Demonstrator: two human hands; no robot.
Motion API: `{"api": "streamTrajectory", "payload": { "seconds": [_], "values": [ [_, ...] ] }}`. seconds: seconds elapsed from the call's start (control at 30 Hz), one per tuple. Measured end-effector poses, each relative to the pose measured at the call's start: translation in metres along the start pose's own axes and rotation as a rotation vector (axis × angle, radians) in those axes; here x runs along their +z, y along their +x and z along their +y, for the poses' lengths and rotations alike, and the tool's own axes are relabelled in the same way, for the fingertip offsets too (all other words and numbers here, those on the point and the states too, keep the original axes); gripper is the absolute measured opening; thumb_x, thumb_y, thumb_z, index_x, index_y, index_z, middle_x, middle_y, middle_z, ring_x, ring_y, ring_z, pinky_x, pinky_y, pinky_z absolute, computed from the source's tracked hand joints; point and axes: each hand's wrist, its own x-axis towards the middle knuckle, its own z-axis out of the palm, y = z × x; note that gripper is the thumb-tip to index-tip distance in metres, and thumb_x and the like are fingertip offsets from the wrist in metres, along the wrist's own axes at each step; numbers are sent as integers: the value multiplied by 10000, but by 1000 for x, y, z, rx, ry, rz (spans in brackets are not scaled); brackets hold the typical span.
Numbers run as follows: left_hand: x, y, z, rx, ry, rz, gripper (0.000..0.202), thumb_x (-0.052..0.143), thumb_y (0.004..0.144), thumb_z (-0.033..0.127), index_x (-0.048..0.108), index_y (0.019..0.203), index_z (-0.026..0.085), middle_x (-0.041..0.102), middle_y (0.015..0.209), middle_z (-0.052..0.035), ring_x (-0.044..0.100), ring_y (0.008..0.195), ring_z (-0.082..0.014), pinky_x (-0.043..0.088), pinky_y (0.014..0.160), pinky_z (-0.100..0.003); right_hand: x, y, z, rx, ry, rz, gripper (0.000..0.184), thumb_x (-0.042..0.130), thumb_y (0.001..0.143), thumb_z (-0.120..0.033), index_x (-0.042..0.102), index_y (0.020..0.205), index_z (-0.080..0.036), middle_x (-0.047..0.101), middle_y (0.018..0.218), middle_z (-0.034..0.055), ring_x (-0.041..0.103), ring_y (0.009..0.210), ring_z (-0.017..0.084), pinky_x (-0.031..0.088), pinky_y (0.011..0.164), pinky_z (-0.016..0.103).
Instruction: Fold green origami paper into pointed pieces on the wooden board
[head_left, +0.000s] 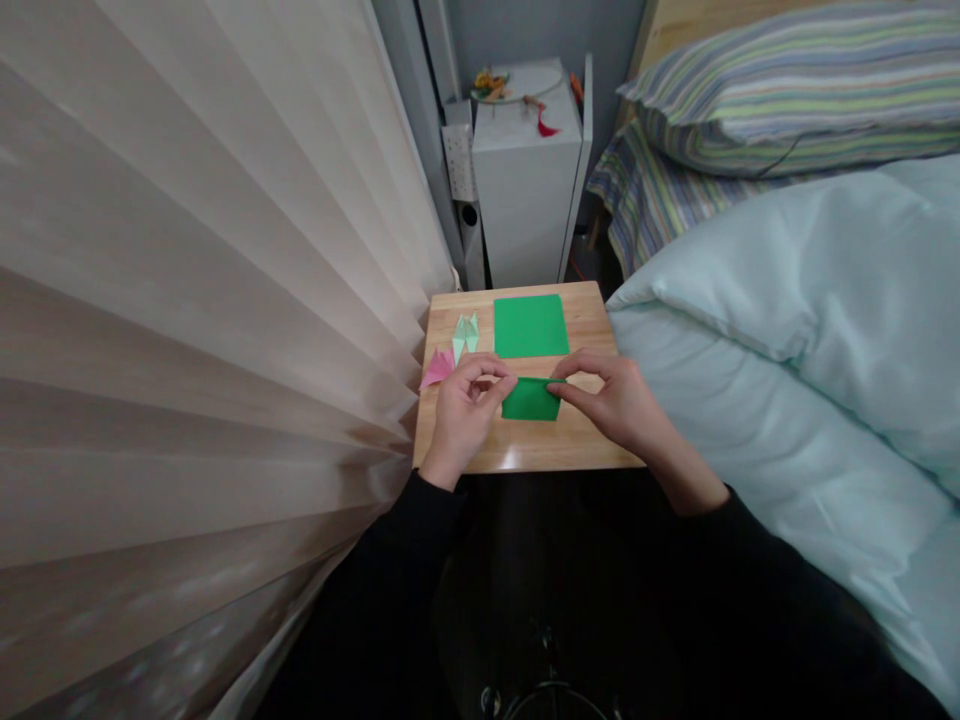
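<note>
A small folded green paper (531, 400) lies on a little wooden table (525, 450). My left hand (465, 405) pinches its upper left corner, fingers curled. My right hand (611, 400) pinches its upper right edge between thumb and forefinger. Just behind them a larger flat green sheet (530, 326) lies on the table. A pale green folded paper figure (465, 333) and a pink folded one (437, 368) sit at the table's left side, beside my left hand.
A pleated beige curtain (187, 300) fills the left. A pale blue duvet (795, 330) and a striped pillow (795, 90) lie on the bed at the right. A white cabinet (525, 190) stands behind the table.
</note>
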Motion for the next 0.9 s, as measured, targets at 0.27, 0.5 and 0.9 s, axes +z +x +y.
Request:
{"api": "streamTrajectory", "payload": {
  "seconds": [0.27, 0.5, 0.9],
  "values": [
    [5, -5, 9, 167, 166, -44, 91, 780, 870, 258, 744, 799, 214, 692, 993, -56, 671, 991, -211, 523, 987, -405, 7, -1, -7, -114, -82, -73, 165, 709, 930, -301, 730, 776, -249, 770, 841, 49, 696, 856, 247, 493, 858, 431],
    [3, -7, 14, 262, 255, -98, 74, 745, 909, 209, 742, 834, 206, 700, 1039, -57, 687, 1014, -198, 531, 994, -399, 12, -3, -1, -182, -131, -64, 131, 737, 922, -247, 747, 791, -245, 786, 859, 40, 695, 895, 246, 484, 917, 453],
    [-6, -3, 9, 275, 353, -189, 74, 700, 908, 137, 691, 869, 199, 708, 1103, -73, 677, 1092, -228, 529, 1014, -443, -2, -1, 4, -137, -59, -18, 112, 767, 888, -247, 741, 781, -225, 773, 820, 41, 710, 828, 239, 516, 835, 410]
  ]
}}
